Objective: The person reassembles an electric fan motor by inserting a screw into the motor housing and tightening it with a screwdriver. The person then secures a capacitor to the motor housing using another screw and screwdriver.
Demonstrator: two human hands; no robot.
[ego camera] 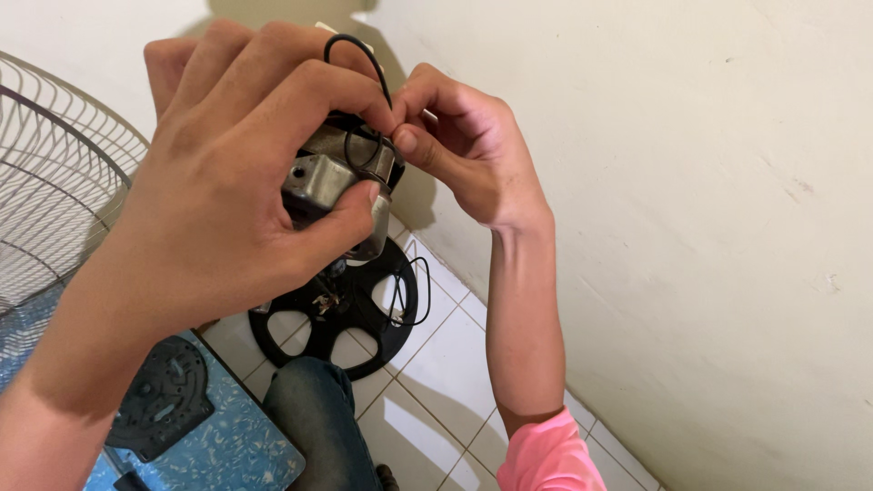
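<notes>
Left hand (227,191) grips the metal motor (332,177) held up before the wall; right hand (464,145), just beside it, pinches its black wire (359,50) (looping upward).

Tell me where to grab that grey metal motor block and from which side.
Grip the metal motor block across its flat grey sides, coming from the left as the left hand does. The black wire loops off its top right, where the right hand pinches it.

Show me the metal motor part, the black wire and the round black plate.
metal motor part (320,182), head view, grey casing face
black wire (356,45), head view, top of loop
round black plate (364,341), head view, spoke near rim
</notes>
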